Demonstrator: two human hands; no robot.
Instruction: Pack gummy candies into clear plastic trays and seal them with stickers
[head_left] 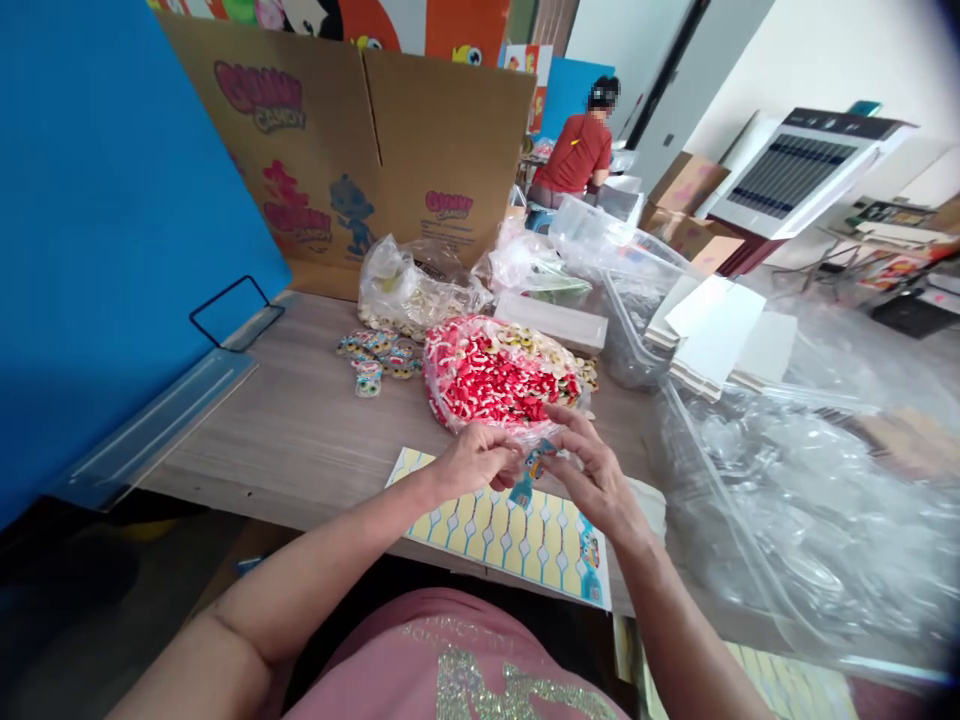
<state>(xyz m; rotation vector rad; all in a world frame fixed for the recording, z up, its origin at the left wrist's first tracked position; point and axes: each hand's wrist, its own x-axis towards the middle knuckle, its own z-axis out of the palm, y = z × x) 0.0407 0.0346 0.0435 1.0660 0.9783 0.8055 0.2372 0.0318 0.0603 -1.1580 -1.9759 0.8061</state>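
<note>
Head view: left hand and right hand meet over the yellow card sheet, both pinching a small blue candy packet, just beside the bag of red-and-white sweets on the table.

Your bare forearms reached forward and met in front of you. Your left hand curled its fingers inward, while your right hand pinched with thumb and fingertips, palm down.
</note>
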